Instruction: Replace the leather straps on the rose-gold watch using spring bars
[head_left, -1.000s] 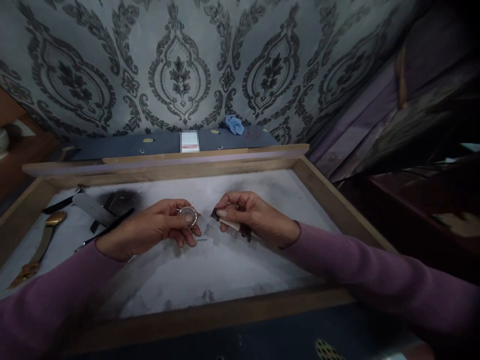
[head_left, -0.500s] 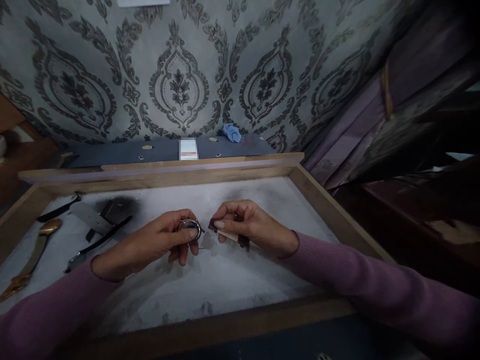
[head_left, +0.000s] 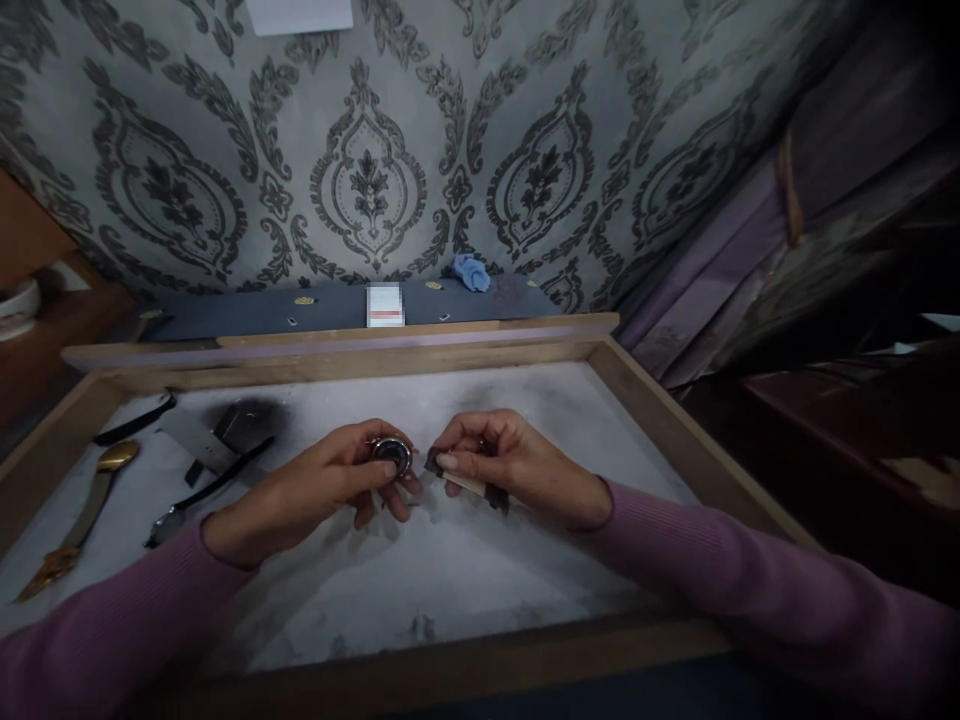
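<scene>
Between the thumb and fingers of my left hand is a round watch case with a dark dial and a shiny metal rim, face up. My right hand pinches a watch strap, dark brown with a pale strip along it; part of it is hidden by the fingers. A small gap separates the case from the strap. Both hands are above the white floor of a shallow wooden tray. Left of my left hand lies a watch with a black strap.
A gold watch, another black strap and a flat grey metal piece lie at the tray's left. Behind the tray's raised wooden edge are a small white box and a crumpled blue cloth. A curtain hangs at right.
The whole view has shifted slightly. My left hand has tilted the watch case a little, and the case and strap sit slightly closer together. Both grips stay the same.
</scene>
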